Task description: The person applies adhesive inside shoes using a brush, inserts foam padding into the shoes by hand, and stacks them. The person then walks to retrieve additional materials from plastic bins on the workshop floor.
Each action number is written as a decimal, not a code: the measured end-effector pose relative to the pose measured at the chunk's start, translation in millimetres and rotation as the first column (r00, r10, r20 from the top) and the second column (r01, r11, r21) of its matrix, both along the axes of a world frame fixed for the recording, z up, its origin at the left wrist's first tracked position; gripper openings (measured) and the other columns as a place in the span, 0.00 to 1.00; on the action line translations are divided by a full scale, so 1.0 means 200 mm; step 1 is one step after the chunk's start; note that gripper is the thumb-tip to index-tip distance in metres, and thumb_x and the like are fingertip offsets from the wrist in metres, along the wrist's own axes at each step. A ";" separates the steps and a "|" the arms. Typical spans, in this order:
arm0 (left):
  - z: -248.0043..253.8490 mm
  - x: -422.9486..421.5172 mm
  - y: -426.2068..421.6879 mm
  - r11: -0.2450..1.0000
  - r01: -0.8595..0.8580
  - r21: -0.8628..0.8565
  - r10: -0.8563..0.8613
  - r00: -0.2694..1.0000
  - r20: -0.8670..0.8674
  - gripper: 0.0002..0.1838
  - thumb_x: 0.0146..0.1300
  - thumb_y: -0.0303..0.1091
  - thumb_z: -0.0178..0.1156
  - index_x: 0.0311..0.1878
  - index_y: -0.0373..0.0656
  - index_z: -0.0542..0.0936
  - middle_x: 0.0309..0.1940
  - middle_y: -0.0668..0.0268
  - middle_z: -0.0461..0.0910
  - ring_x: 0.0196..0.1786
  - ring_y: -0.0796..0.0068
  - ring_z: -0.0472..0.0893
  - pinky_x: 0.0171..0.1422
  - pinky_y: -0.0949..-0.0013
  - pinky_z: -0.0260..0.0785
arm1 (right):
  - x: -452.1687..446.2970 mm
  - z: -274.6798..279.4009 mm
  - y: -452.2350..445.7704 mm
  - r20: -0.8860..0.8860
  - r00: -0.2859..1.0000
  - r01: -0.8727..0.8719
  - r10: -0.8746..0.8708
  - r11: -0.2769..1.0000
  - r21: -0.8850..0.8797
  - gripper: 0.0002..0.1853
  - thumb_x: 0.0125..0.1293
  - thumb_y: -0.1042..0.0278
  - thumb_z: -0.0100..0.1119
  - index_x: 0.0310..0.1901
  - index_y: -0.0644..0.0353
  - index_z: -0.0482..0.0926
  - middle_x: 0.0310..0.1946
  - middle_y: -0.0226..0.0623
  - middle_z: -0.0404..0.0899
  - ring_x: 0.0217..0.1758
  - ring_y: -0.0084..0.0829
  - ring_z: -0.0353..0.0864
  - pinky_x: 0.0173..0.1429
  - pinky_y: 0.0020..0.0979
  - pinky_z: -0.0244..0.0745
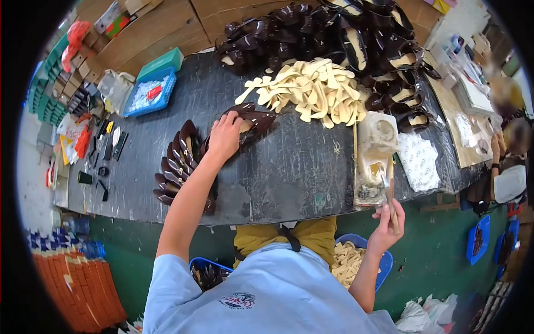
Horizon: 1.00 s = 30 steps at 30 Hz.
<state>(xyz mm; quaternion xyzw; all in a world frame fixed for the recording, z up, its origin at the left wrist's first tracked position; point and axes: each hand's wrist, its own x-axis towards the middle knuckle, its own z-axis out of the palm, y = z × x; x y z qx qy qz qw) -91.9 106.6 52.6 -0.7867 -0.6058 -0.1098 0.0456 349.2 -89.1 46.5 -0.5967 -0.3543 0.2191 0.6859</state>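
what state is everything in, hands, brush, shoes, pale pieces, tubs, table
Left hand: fingers curled over a dark shoe
Right hand: closed around the brush
Brush: held, head down at the stained container's opening
Stained container: uncovered, grimy
Row of dark shoes: glossy, packed closely together
Pale pieces: loose, heaped
Blue basket: open, holding white bits
Blue tub: open, holding pale pieces
Table: scuffed

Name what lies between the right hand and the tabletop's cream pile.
The brush in the right hand and the stained container, in the head view.
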 end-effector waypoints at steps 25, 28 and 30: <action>-0.10 0.74 -0.50 0.922 0.381 -0.064 -0.336 0.873 0.354 0.21 0.55 0.30 0.76 0.54 0.50 0.88 0.52 0.63 0.77 0.56 0.58 0.79 0.58 0.57 0.71 | 0.27 -0.02 0.29 0.224 0.972 -0.051 0.074 0.993 -0.105 0.04 0.74 0.74 0.70 0.43 0.66 0.88 0.29 0.24 0.85 0.27 0.11 0.74 0.30 0.19 0.68; -0.09 0.73 -0.45 0.848 0.528 -0.032 -0.499 0.819 0.284 0.13 0.54 0.29 0.74 0.45 0.49 0.91 0.50 0.67 0.78 0.54 0.63 0.78 0.59 0.57 0.67 | 0.25 -0.04 0.36 0.441 0.897 -0.029 0.040 0.999 -0.031 0.05 0.73 0.73 0.70 0.42 0.66 0.88 0.24 0.27 0.84 0.24 0.13 0.74 0.28 0.22 0.67; -0.07 0.72 -0.43 0.816 0.578 -0.017 -0.552 0.787 0.278 0.13 0.56 0.28 0.73 0.46 0.48 0.90 0.48 0.67 0.79 0.54 0.63 0.78 0.59 0.57 0.67 | 0.24 0.00 0.37 0.546 0.835 -0.004 0.067 0.993 -0.116 0.05 0.73 0.72 0.70 0.41 0.65 0.88 0.21 0.29 0.82 0.22 0.14 0.74 0.27 0.24 0.68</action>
